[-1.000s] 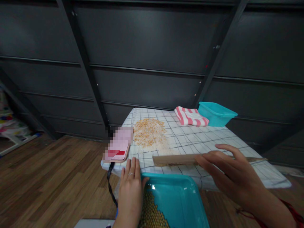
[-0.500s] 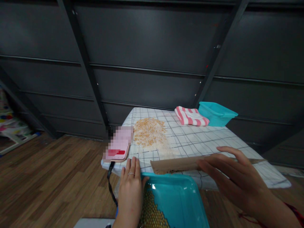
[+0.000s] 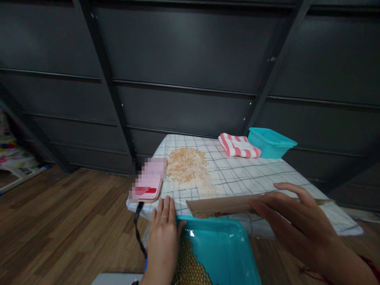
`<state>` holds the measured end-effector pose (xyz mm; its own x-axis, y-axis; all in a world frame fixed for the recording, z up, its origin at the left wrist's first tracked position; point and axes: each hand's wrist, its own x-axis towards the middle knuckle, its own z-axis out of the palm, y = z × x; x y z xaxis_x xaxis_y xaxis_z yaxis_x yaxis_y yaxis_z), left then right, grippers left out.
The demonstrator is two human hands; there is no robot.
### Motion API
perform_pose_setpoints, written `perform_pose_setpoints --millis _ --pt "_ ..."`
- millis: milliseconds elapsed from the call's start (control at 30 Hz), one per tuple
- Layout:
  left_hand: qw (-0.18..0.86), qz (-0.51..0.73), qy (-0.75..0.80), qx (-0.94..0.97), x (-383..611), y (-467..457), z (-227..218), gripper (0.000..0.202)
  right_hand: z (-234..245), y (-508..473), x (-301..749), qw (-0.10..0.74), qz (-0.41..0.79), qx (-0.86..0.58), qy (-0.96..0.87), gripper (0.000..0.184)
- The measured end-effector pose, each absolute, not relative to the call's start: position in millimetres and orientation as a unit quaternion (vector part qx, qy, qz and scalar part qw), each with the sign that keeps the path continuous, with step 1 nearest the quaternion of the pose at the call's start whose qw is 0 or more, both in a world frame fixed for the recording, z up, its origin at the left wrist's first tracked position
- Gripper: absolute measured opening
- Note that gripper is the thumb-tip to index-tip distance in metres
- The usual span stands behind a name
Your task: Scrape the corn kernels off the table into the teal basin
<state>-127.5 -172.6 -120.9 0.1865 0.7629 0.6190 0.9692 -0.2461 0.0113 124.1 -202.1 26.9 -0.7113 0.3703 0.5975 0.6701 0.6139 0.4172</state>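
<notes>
My left hand (image 3: 162, 237) grips the left rim of a teal tray (image 3: 225, 253), fingers closed flat over the edge; yellow kernels (image 3: 190, 265) lie in the tray's near left part. My right hand (image 3: 297, 221) holds a long brown cardboard strip (image 3: 219, 206) by its right part. The strip hangs level just above the tray's far rim, at the table's near edge. A pile of yellow kernels mixed with white grains (image 3: 188, 166) is spread on the checked tablecloth (image 3: 252, 174).
A pink phone (image 3: 148, 182) with a black strap lies at the table's left corner. A pink-striped folded cloth (image 3: 239, 145) and a small teal tub (image 3: 270, 141) sit at the far right. Dark metal wall panels stand behind; wooden floor lies to the left.
The cardboard strip has tilted to show more of its flat face and shifted slightly left and down toward the tray. My left hand has stayed put.
</notes>
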Motion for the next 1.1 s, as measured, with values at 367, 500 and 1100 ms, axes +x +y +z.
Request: perform_pose_setpoints --millis 367,500,1100 --pt "0.168 -0.293 -0.59 -0.734 -126.4 -172.5 -127.6 0.049 30.2 -197.1 119.1 0.264 -0.277 -0.311 -0.87 0.024" --pt "0.174 -0.286 -0.591 -0.734 -127.6 -172.2 -125.9 0.047 26.8 -200.4 122.8 0.256 -0.291 -0.313 -0.867 0.028" --pt "0.198 -0.284 -0.589 -0.73 -126.8 -171.5 -128.1 0.057 24.5 -206.7 122.2 0.252 -0.301 -0.31 -0.866 0.031"
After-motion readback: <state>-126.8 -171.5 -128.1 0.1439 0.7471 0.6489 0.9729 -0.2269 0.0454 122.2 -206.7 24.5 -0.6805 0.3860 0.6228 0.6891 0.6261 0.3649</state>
